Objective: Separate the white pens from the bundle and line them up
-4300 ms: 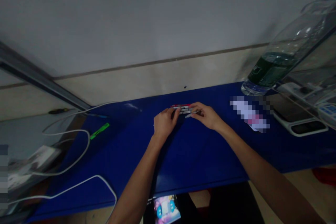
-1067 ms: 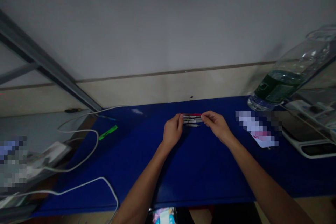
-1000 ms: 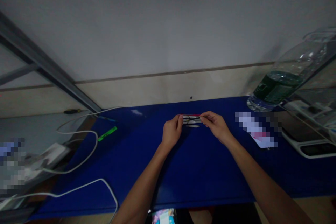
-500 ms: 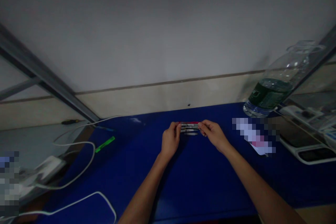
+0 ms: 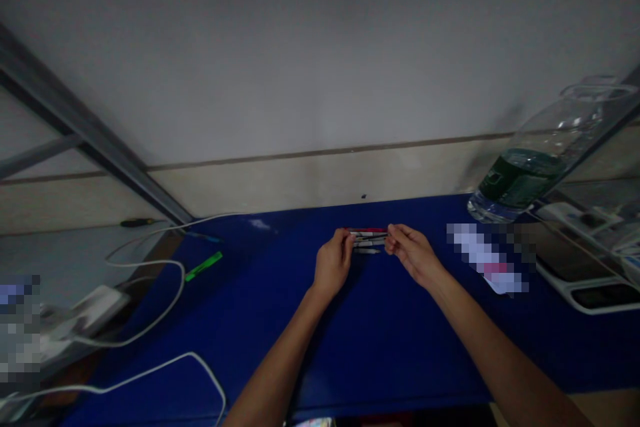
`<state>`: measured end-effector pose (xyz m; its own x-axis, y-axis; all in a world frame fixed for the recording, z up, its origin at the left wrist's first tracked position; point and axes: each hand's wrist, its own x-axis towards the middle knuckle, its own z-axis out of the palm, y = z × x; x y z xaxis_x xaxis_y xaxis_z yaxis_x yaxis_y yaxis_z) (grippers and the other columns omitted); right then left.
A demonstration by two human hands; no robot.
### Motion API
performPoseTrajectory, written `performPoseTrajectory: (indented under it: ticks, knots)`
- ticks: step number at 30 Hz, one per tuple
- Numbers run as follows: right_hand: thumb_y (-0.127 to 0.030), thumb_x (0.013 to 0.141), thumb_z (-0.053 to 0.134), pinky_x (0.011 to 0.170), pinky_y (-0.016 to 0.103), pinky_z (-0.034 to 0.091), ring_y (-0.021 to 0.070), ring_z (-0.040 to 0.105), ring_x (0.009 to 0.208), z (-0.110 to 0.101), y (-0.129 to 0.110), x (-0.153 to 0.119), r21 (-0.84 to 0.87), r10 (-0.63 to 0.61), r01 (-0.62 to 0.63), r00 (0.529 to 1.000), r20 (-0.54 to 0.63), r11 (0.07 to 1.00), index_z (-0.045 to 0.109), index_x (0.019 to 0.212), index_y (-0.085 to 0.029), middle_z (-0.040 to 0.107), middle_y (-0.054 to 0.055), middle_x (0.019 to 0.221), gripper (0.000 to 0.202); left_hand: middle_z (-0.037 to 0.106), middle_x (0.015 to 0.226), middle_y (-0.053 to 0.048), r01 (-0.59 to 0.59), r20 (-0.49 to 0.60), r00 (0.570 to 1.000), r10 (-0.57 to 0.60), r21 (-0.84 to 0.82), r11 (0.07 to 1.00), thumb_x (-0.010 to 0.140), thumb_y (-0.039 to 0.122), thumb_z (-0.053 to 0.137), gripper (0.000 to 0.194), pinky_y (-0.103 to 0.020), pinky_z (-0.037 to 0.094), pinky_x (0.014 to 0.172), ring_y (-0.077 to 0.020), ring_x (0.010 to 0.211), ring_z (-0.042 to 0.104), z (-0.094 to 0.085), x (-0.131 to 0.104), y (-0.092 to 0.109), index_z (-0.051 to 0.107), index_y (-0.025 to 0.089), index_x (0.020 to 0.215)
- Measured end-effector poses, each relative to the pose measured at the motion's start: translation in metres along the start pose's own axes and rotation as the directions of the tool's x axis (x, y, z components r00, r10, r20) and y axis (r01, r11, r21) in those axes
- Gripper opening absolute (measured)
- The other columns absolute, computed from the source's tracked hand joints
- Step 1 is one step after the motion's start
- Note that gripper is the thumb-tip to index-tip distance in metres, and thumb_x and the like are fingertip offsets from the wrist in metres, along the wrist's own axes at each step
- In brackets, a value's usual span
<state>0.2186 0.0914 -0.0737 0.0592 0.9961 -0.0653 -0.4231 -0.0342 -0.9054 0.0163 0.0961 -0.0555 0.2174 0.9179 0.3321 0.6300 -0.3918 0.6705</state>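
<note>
Several slim pens (image 5: 369, 237) lie crosswise between my two hands, just above or on the blue tabletop (image 5: 390, 347). A red one runs along the far side, and the others look grey, black and white. My left hand (image 5: 333, 261) is closed, its thumb and fingers pinching the left ends. The right ends are pinched by my right hand (image 5: 414, 256), also closed. One dark pen slants up toward the right fingertips. Nearest me is a pale pen (image 5: 367, 251); whether it is gripped or rests on the table I cannot tell. My fingers hide the pen ends.
A green bar-shaped object (image 5: 204, 267) lies at left, near a white cable (image 5: 183, 290). On the right stand a large clear bottle (image 5: 520, 180) with a green label and a white-edged device (image 5: 600, 297). A blurred-out packet (image 5: 487, 260) sits between. The wall (image 5: 320, 177) borders the back.
The view has shifted slightly, so everything sits a little further right. A dark pen between my hands now slants, where the pens were more nearly parallel. Both hands keep their pinch.
</note>
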Motion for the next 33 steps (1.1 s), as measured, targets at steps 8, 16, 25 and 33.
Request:
performPoseTrajectory:
  ticks: [8, 16, 25, 33]
  knots:
    - [-0.061, 0.079, 0.070, 0.043, 0.027, 0.041, 0.0151, 0.056, 0.046, 0.005, -0.001, -0.007, -0.244, 0.051, -0.039, 0.998, 0.043, 0.969, 0.062, 0.091, -0.019, 0.060, -0.001, 0.055, 0.044, 0.063, 0.072, -0.001, 0.048, -0.063, 0.997, -0.054, -0.089, 0.995, 0.104, 0.040, 0.035, 0.036, -0.022, 0.035, 0.058, -0.0129, 0.062, 0.058, -0.001, -0.003, 0.005, 0.062, 0.017, 0.098]
    - [-0.070, 0.079, 0.064, 0.036, 0.023, 0.026, 0.0081, 0.037, 0.030, 0.008, 0.001, -0.010, -0.399, 0.101, -0.061, 0.992, 0.079, 0.915, 0.051, 0.058, -0.020, 0.042, -0.005, 0.036, 0.056, 0.064, 0.072, -0.002, 0.087, -0.169, 0.980, -0.101, -0.088, 0.992, 0.103, 0.040, 0.039, 0.035, -0.022, 0.036, 0.059, -0.0127, 0.063, 0.057, -0.006, -0.001, 0.011, 0.063, 0.016, 0.095]
    - [-0.075, 0.080, 0.058, 0.039, 0.023, 0.022, 0.0116, 0.050, 0.041, 0.010, -0.020, -0.014, -0.216, 0.152, -0.155, 0.988, -0.030, 0.964, 0.061, 0.074, -0.017, 0.057, 0.002, 0.052, 0.059, 0.063, 0.070, -0.001, 0.128, -0.222, 0.964, -0.150, -0.110, 0.986, 0.102, 0.041, 0.043, 0.034, -0.023, 0.033, 0.056, -0.0118, 0.059, 0.055, -0.005, 0.001, 0.008, 0.063, 0.016, 0.091]
    - [-0.068, 0.082, 0.062, 0.041, 0.023, 0.021, 0.0091, 0.043, 0.042, 0.004, -0.013, -0.011, -0.186, 0.109, -0.105, 0.994, 0.008, 0.977, 0.061, 0.072, -0.017, 0.049, -0.001, 0.052, 0.052, 0.061, 0.068, 0.000, 0.134, -0.212, 0.965, -0.154, -0.105, 0.985, 0.102, 0.042, 0.041, 0.035, -0.023, 0.032, 0.056, -0.0112, 0.057, 0.052, -0.002, 0.001, 0.008, 0.062, 0.016, 0.091]
